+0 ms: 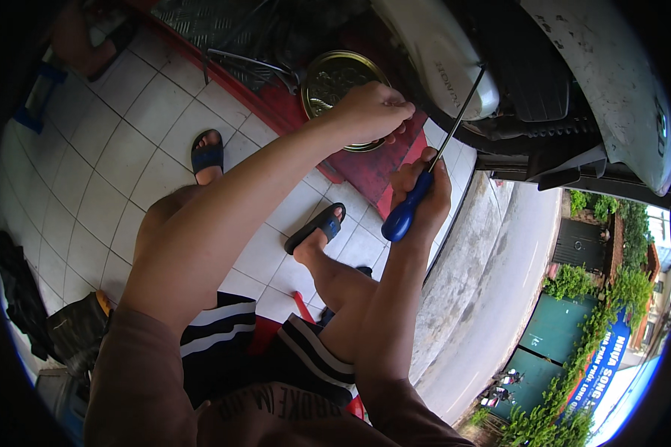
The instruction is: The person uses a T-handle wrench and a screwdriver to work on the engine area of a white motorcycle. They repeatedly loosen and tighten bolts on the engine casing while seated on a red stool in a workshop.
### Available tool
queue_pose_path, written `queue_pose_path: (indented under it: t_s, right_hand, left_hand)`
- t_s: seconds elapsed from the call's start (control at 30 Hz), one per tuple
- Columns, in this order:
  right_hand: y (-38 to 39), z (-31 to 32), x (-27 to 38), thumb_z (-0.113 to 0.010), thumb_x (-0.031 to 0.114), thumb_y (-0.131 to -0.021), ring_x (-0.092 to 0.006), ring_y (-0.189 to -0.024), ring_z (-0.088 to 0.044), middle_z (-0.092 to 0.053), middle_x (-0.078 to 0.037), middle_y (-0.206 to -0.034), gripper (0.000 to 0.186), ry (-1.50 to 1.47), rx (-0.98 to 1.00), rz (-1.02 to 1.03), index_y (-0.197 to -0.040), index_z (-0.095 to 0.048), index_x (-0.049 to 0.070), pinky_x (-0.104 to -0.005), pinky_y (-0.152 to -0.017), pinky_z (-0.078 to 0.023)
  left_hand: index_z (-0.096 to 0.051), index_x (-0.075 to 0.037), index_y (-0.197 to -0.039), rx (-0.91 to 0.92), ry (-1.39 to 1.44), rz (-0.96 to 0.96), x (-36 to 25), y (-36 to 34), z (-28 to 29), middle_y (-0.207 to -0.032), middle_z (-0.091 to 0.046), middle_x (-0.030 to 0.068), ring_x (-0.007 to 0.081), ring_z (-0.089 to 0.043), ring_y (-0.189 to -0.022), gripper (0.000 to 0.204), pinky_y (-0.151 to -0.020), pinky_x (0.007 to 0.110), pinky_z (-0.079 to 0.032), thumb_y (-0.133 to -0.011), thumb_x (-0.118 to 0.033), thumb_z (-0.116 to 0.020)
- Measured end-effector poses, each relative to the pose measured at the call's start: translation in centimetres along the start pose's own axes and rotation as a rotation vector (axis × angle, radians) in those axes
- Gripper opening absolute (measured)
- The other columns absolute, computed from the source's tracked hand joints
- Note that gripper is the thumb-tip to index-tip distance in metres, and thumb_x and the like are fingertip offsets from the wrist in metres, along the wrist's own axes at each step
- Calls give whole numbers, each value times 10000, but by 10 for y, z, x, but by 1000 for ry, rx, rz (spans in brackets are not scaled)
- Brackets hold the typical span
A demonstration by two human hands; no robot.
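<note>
My right hand (427,186) grips a screwdriver (408,211) by its blue handle. The long metal shaft points up and away, and its tip overlaps the pale cover (455,63) of a motorbike. To the left, my left hand (376,112) is closed with thumb and fingers pinched together; anything between them is too small or hidden to make out. That hand is over the near right part of a round gold-coloured tray (306,93), which sits on a red platform (365,173). Small things seem to lie in the tray, but they are unclear.
A metal wrench-like tool (250,62) rests by the platform's edge. The motorbike's dark tyre (529,67) and pale body panel (611,82) stand at upper right. White floor tiles (156,112) spread left; a road (499,276) runs outside on the right. Another person's leg (82,45) shows far left.
</note>
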State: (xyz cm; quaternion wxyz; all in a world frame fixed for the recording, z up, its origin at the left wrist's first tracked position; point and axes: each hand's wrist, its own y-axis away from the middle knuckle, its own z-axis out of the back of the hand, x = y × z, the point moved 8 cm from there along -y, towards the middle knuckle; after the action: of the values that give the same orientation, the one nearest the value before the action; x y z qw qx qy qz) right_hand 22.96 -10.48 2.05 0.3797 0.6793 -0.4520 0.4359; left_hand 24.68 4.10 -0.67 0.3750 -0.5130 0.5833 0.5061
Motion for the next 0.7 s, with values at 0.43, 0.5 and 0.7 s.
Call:
queue_pose_path:
  t_s: [0.43,0.5,0.7]
  right_hand:
    - [-9,-6,10,-385,269,-990,-100,-488,-314,-385,-13,-574,222,103,21,9,-1020,-494,78,-227,-415,-227]
    - [-10,-6,11,-385,267,-990,-99,-489,-310,-391,-12,-577,219,113,22,15,-1020,-495,80,-230,-412,-218]
    - [-11,-14,14,-373,226,-994,-107,-502,-318,-403,-28,-588,218,61,82,51,-1031,-496,49,-241,-463,-266]
  left_hand:
    - [-661,-36,-1075,-28,-91,-49,-1,-2,0,-911,-689,39,109,-655,-691,285,-595,241,-496,-934,-269,-576]
    - [-663,-35,-1075,-34,-102,-54,-1,-2,1,-910,-691,42,109,-655,-690,287,-592,238,-494,-934,-269,-575]
    - [-663,-38,-1051,-36,-108,-62,-1,-1,2,-885,-688,35,100,-653,-689,279,-587,235,-490,-934,-276,-577]
